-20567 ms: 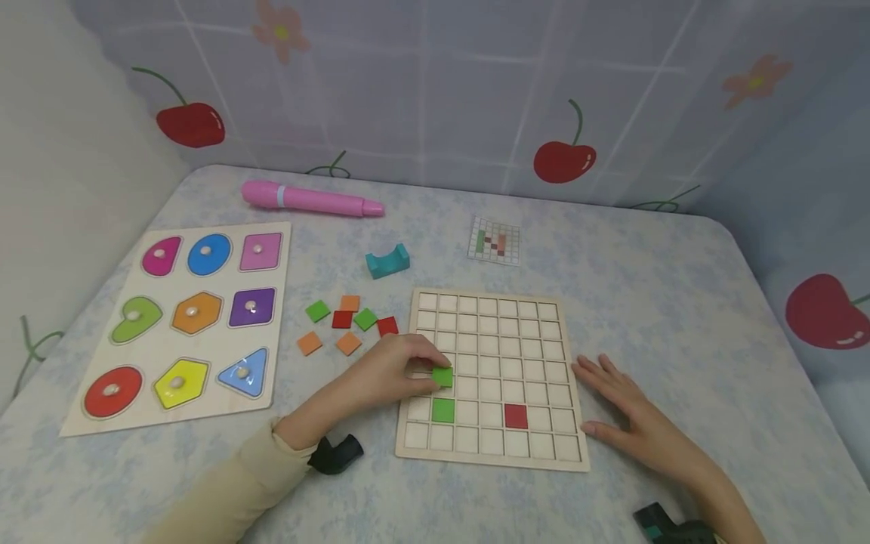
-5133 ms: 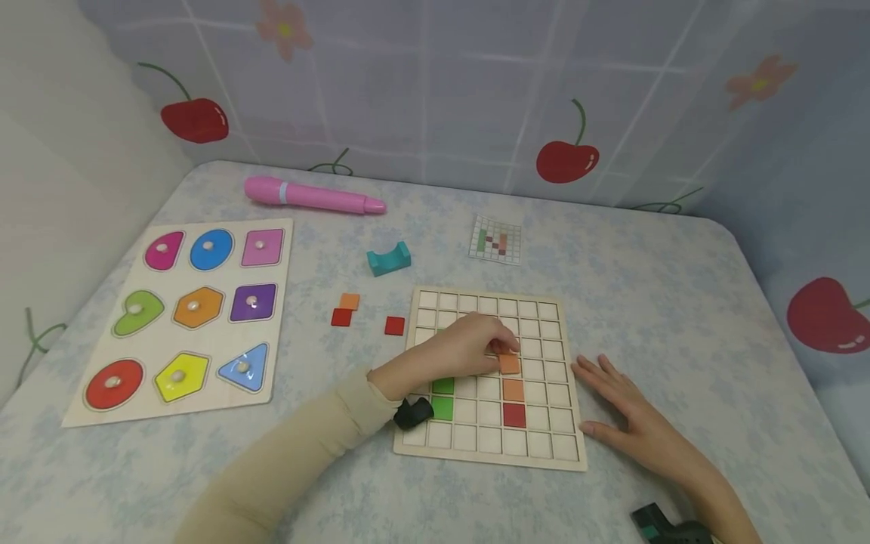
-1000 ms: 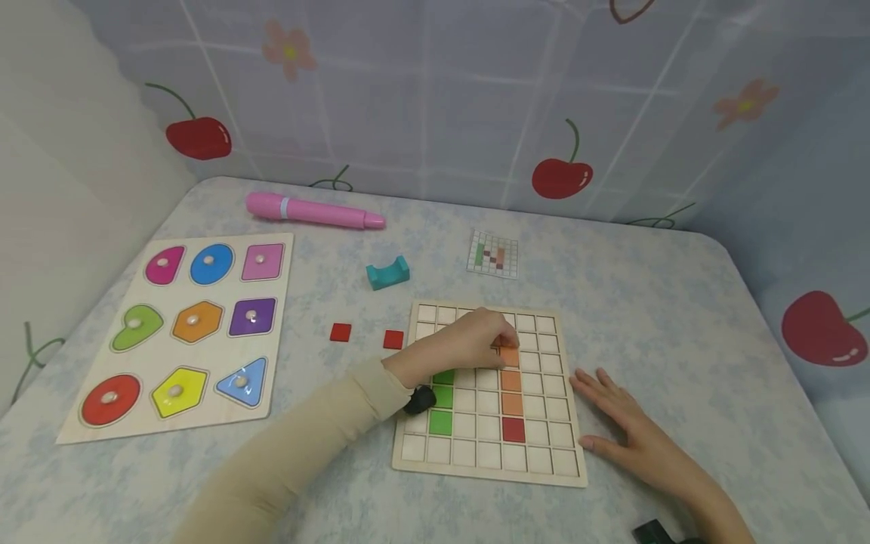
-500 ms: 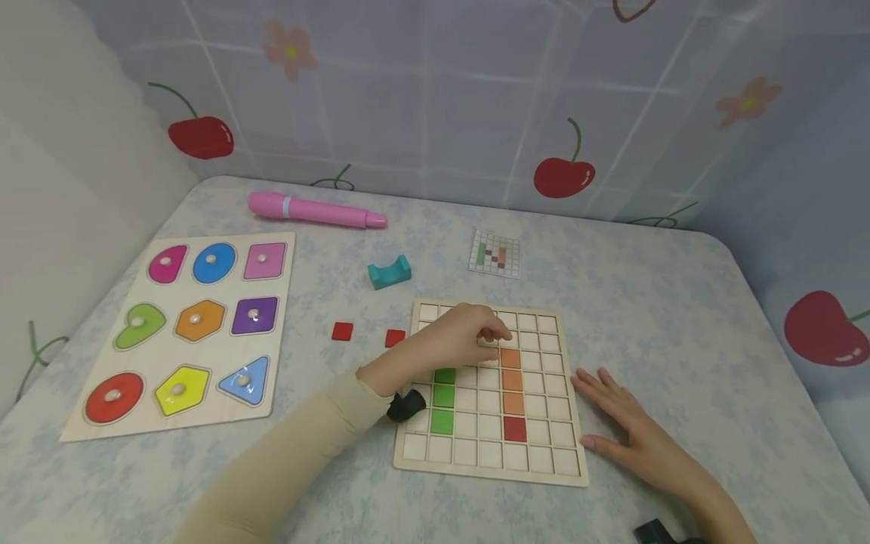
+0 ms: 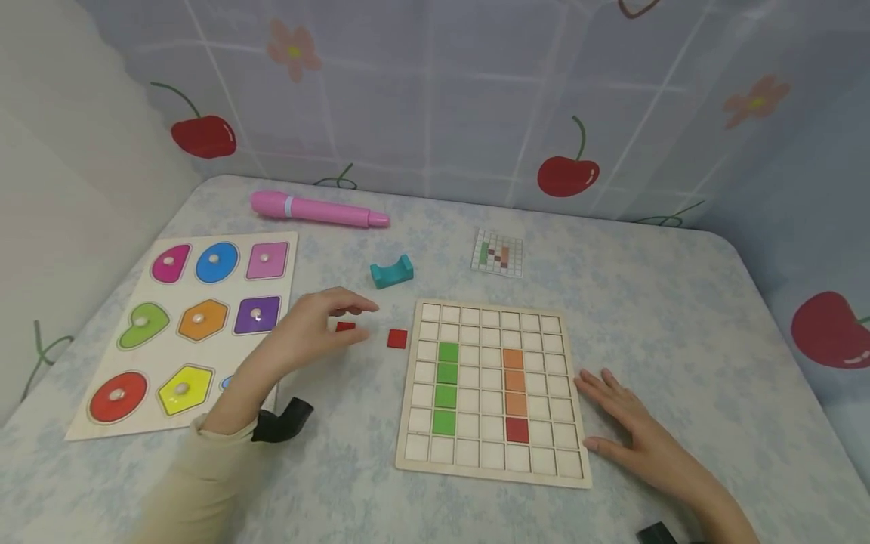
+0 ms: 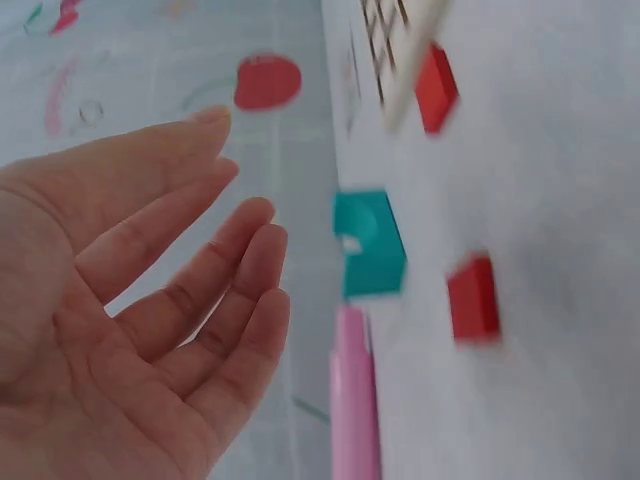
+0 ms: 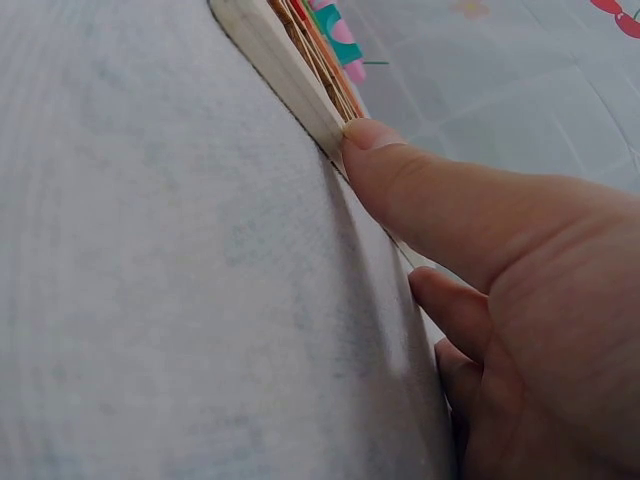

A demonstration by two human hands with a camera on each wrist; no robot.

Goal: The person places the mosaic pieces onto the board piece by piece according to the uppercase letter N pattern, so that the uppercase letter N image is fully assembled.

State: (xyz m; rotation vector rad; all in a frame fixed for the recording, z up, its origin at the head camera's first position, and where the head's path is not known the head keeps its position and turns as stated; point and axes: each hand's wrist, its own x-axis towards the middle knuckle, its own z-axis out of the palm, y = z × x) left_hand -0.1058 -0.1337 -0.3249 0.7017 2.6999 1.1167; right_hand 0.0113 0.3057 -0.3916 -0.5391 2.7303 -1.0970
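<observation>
My left hand (image 5: 309,329) hovers around the left loose red tile (image 5: 345,326), thumb and fingers apart and nothing held. In the left wrist view the palm (image 6: 110,360) is empty. A second red tile (image 5: 397,338) lies between it and the wooden grid board (image 5: 492,475). On the board stand a column of several green tiles (image 5: 445,397), and three orange tiles (image 5: 514,381) above one red tile (image 5: 518,430). My right hand (image 5: 639,431) rests at the board's right edge with its fingers spread; in the right wrist view its thumb (image 7: 400,170) touches the rim.
A small pattern card (image 5: 498,254) lies behind the board, left of it a teal cradle-shaped block (image 5: 392,273). A pink wand-like stick (image 5: 326,212) lies at the back. At left is a knobbed shape puzzle (image 5: 149,355), partly under the left arm.
Since the oldest frame, green and orange tiles have gone from the table onto the board. Within the last second my left hand let go of an orange tile and moved left. The right hand stayed.
</observation>
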